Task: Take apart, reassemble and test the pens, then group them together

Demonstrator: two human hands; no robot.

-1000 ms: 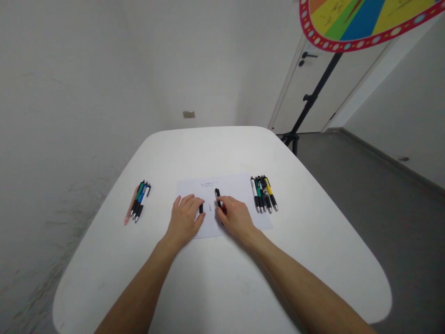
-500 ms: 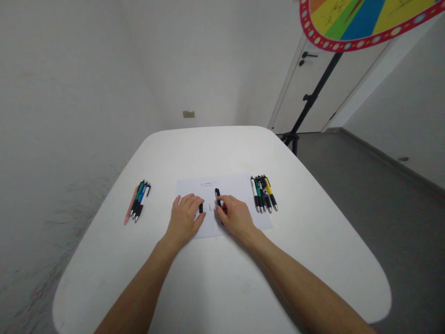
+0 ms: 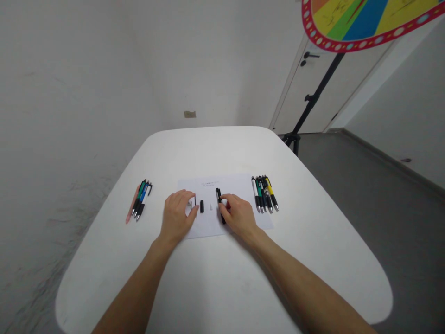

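A black pen (image 3: 219, 194) lies aslant on a sheet of white paper (image 3: 232, 184) in the middle of the worktop (image 3: 208, 278), its far end tipped slightly left. The right hand (image 3: 240, 214) rests just at its right side, fingers curled, the thumb and forefinger a little apart and up against the barrel; whether they actually grip it I can't tell from where I stand. The left hand (image 3: 176, 211) sits over the left part of the paper, fingers bent and the thumb spread from the forefinger, with a thin dark piece (image 3: 195, 201) showing in the gap between their tips; I can't make out if it is pinched there. Between the two hands lie a short black piece (image 3: 202, 207), nearer the left one, and a tiny pale pointed piece (image 3: 210, 207). A few lines of small print (image 3: 210, 183), too faint to read, run near the paper's far edge. Out to the left, well apart from the paper, is a row of pens (image 3: 141, 200) in pink, green, blue and white, touching one another. On the right a tighter bunch of pens (image 3: 264, 195), white, green, black and yellow among them, overlaps the paper's edge. Beyond stand a bright colour wheel (image 3: 368, 28) on a black stand (image 3: 318, 93) and a white door (image 3: 321, 111).
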